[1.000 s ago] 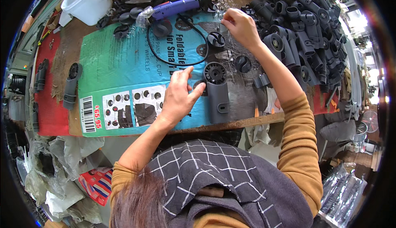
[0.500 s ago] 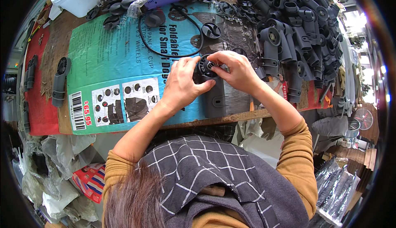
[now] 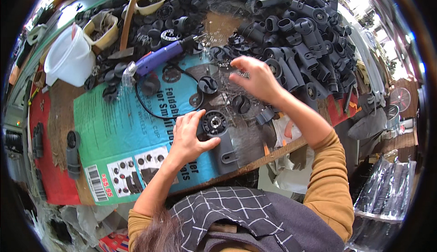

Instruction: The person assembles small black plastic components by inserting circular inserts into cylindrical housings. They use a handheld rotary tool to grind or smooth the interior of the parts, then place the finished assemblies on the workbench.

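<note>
My left hand (image 3: pixel 187 138) rests on the cardboard, its fingers and thumb around the round end of a dark grey plastic tube fitting (image 3: pixel 224 154). That end faces up, with a shiny metal ring piece (image 3: pixel 215 122) in its hub. Farther off and to the right, my right hand (image 3: pixel 258 79) is raised over the table, apart from the fitting. Small metal rings (image 3: pixel 245 74) show within its curled fingers, while thumb and forefinger stand apart at the tips. Two black round caps with curved ridges, one cap (image 3: pixel 207 85) and another cap (image 3: pixel 240 104), lie between the hands.
A purple power screwdriver (image 3: pixel 160 57) lies across the far cardboard, its black cord (image 3: pixel 150 114) looping nearby. Grey tube fittings (image 3: pixel 309 47) are heaped at right. A white bucket (image 3: pixel 68 58) and a wooden-handled hammer (image 3: pixel 128 24) stand far left. One more fitting (image 3: pixel 73 154) lies left.
My right hand has left the fitting's hub and moved away toward the far scattered parts. My left hand stays on the fitting. The whole view has shifted and tilted, showing more of the far table.
</note>
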Motion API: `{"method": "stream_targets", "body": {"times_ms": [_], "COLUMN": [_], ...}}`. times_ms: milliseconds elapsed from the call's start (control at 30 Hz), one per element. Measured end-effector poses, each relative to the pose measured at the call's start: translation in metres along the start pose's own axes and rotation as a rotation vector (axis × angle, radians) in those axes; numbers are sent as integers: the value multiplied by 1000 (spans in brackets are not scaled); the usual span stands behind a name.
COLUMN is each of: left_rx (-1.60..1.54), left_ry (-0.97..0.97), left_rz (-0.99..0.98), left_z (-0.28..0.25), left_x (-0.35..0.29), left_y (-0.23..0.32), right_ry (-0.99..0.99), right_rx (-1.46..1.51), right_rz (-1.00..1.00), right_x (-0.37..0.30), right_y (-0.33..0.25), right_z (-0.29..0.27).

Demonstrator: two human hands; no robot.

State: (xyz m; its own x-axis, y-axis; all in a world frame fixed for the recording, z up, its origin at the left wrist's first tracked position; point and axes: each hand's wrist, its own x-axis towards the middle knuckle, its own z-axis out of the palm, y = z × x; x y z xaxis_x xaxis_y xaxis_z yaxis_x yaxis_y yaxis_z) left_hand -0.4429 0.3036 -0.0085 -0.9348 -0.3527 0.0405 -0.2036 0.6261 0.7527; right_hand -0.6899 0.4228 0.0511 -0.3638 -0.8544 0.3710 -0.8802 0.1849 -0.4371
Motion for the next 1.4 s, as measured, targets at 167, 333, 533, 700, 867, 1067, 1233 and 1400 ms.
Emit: {"method": "stream_targets", "body": {"times_ms": [167, 333, 533, 700, 867, 1067, 1233, 1400], "left_rx": [-18, -21, -65, -78, -508, -1265, -1162, -251], "left_ry": [-125, -190, -191, -206, 52, 243, 104, 112], "left_rz": [47, 21, -20, -5, -35, -208, -194, -82], "left_z": [-6, -11, -11, -15, -22, -12, -11, -14], "left_x": [10, 11, 10, 10, 14, 1, -18, -21], "left_y": [-5, -3, -2, -1, 19, 50, 48, 24], "right_ry": [24, -293, -475, 203, 277, 188, 25, 135], "right_rx": [-372, -963, -1121, -767, -613, -58, 274, 367], "right_rz": [240, 473, 371, -228, -598, -441, -125, 212], "right_x": [79, 139, 148, 97, 10, -47, -63, -101], "right_y": [125, 175, 180, 116, -5, -87, -107, -79], "right_z": [-9, -24, -34, -45, -27, -9, -6, -7]}}
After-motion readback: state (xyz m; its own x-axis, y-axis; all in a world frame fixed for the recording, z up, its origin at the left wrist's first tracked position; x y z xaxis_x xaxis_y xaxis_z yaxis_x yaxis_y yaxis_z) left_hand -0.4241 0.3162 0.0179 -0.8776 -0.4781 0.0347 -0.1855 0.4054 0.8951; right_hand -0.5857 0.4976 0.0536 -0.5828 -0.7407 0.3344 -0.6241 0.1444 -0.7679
